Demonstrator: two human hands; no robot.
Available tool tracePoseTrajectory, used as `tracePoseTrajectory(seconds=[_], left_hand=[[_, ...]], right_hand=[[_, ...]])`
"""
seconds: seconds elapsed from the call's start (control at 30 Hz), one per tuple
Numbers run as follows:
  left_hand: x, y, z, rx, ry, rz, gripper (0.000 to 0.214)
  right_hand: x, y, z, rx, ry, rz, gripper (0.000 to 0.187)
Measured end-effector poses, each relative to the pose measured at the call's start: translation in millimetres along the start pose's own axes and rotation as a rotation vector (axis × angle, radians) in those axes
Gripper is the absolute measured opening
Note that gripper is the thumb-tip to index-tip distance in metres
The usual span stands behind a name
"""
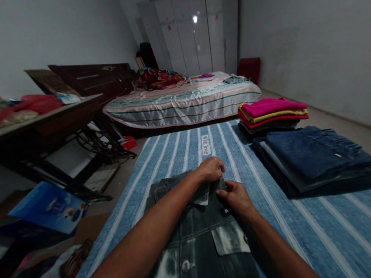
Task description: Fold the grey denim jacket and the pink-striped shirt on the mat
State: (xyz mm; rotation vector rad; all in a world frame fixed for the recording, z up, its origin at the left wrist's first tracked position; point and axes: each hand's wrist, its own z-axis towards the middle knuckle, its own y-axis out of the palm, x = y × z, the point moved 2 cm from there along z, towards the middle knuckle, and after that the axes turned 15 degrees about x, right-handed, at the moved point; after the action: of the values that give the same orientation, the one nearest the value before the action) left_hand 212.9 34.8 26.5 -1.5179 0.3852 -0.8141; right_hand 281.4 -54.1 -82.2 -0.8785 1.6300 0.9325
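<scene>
A dark grey denim jacket [199,242] with bleached patches lies flat on a blue striped cloth [303,233] in front of me. My left hand [212,169] is closed on the jacket's collar at its far edge, fingers curled over the fabric. My right hand [236,196] pinches the collar just beside it, on the right. Both forearms reach over the jacket from the near edge.
A stack of folded jeans [314,158] lies on the cloth to the right, with folded pink, yellow and red cloths [272,111] behind it. A mattress [183,100] lies farther back before white wardrobes [192,33]. A table [33,127] and clutter stand at the left.
</scene>
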Motion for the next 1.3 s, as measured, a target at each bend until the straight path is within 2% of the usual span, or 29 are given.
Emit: tracePoseTrajectory(seconds=[0.27, 0.43, 0.6, 0.8, 0.9, 0.97, 1.17, 1.3], left_hand=[[-6.4, 2.5, 5.7, 0.016, -0.007, -0.133, 0.034], [-10.9, 8.4, 8.5, 0.004, 0.006, -0.159, 0.033], [-12.3, 15.7, 12.1, -0.035, 0.058, -0.131, 0.033], [-6.9, 19.5, 15.0, -0.131, 0.151, -0.051, 0.023], [-2.3, 20.5, 11.9, -0.119, 0.147, 0.032, 0.021], [1.1, 22.9, 8.6, -0.091, 0.122, 0.098, 0.022], [11.0, 37.4, 1.6, -0.038, 0.061, 0.221, 0.023], [17.7, 36.0, -7.3, 0.023, 0.084, 0.223, 0.023]], right_hand=[[-3.6, 2.1, -2.7, -0.029, 0.099, 0.152, 0.027], [-5.7, 4.1, -6.6, -0.099, 0.212, 0.23, 0.029], [-7.7, 3.6, -7.7, -0.124, 0.289, 0.279, 0.023], [-10.3, 3.9, -8.1, -0.169, 0.359, 0.303, 0.019], [-13.9, 4.9, -12.4, -0.196, 0.393, 0.329, 0.021], [-14.5, 4.7, -14.4, -0.17, 0.388, 0.342, 0.024], [-2.4, 1.2, -10.8, -0.037, 0.24, 0.227, 0.037], [5.7, -0.9, -8.8, 0.019, 0.236, 0.131, 0.034]])
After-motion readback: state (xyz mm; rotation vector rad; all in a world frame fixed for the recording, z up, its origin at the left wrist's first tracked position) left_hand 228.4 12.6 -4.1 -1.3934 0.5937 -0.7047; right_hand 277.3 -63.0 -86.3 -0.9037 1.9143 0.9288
